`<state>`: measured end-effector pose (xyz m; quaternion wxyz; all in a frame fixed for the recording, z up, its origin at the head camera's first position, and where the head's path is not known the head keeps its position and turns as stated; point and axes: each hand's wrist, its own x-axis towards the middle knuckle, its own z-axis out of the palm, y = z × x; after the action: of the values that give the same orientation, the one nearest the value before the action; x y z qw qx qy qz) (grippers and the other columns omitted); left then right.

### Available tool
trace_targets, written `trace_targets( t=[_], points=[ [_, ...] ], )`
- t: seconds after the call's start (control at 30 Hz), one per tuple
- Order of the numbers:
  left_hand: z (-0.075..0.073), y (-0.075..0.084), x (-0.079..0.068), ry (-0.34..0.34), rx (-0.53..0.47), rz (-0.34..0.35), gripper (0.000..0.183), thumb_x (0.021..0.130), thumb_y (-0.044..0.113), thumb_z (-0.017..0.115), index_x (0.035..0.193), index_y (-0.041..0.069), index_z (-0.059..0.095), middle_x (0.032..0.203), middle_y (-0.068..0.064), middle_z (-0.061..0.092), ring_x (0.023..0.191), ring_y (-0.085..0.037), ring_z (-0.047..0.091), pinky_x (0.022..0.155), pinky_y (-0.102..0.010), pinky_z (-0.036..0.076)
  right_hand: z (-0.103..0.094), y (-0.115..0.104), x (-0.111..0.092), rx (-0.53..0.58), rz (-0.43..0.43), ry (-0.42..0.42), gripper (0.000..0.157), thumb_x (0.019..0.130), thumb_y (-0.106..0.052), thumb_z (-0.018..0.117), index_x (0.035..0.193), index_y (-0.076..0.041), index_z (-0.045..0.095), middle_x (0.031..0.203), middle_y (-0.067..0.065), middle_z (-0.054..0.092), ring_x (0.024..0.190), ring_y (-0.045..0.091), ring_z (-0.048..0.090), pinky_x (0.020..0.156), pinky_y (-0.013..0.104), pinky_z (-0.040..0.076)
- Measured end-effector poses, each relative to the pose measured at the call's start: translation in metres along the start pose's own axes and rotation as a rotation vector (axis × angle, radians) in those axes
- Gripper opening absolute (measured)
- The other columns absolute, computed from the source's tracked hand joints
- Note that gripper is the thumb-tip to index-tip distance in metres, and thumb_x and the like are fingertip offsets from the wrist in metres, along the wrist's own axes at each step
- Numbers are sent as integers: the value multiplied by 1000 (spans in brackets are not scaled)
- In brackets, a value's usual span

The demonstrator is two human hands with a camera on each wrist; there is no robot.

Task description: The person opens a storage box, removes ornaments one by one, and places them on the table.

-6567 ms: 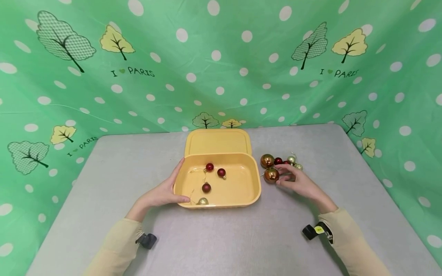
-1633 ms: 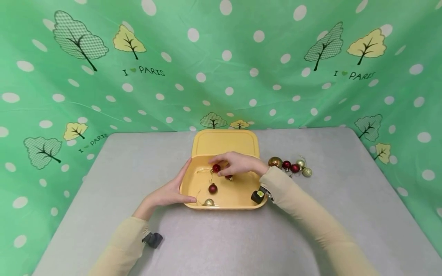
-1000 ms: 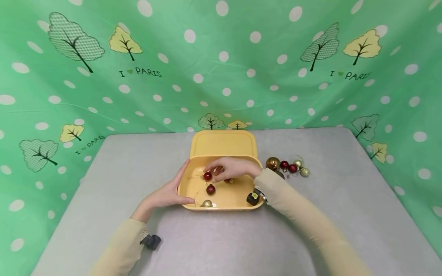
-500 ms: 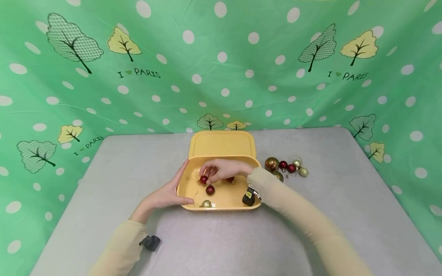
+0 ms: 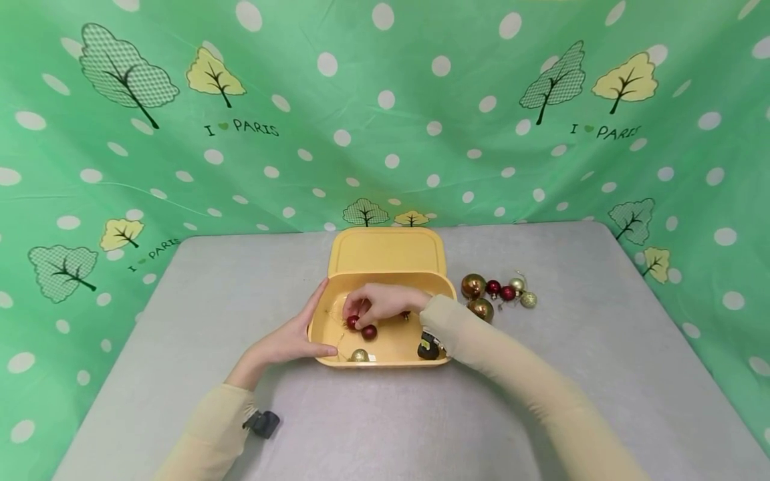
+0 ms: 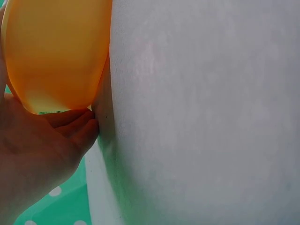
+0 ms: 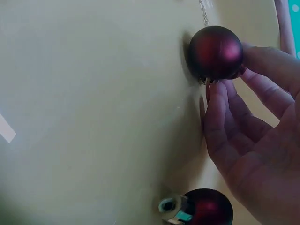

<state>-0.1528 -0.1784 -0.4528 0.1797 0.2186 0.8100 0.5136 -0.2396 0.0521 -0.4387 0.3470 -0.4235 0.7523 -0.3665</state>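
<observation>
In the head view, my left hand [image 5: 289,339] grips the left end of a yellow plastic box [image 5: 385,363], thumb over the front corner; the left wrist view shows its fingers against the outer wall [image 6: 58,51]. My right hand [image 5: 385,302] is inside the box and pinches a small shiny red Christmas ball [image 5: 352,323]. A matte dark red ball [image 5: 369,332] sits just beside it. In the right wrist view this matte ball [image 7: 215,52] mostly hides the pinched one. A third red ball [image 7: 208,208] lies by the palm. A pale gold ball [image 5: 359,355] rests at the front wall.
Behind the box lies its yellow lid [image 5: 388,250]. To the right on the grey table [image 5: 373,427] are two large copper-gold balls [image 5: 473,286], two small red balls [image 5: 508,293] and two pale gold balls [image 5: 529,299]. A green dotted cloth [image 5: 385,133] hangs behind.
My right hand left the large copper ball on the table, reached into the box and carried the shiny red ball toward the front left. The matte ball shifted slightly right. My left hand stayed put.
</observation>
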Motion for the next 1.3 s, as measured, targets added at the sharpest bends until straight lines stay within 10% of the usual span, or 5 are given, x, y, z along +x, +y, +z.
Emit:
trace_targets(
  t=[0.6,1.3],
  points=[
    [2,-2,2,-16,-62,-6,126,75,17,83,154,26,-15,158,-21,-14,124,-40,45,110,-52,26,-9,-10,-9,90,-62,77,27,87,-2,68,114,0,62,100,3,65,93,16,61,81,29,53],
    [1,-1,1,-10,-51,16,124,76,15,83,154,19,-13,159,-20,-11,142,-43,8,113,-55,12,-23,-42,-58,46,-103,314,26,88,-2,67,113,1,63,107,6,64,95,18,60,88,29,51]
  ],
)
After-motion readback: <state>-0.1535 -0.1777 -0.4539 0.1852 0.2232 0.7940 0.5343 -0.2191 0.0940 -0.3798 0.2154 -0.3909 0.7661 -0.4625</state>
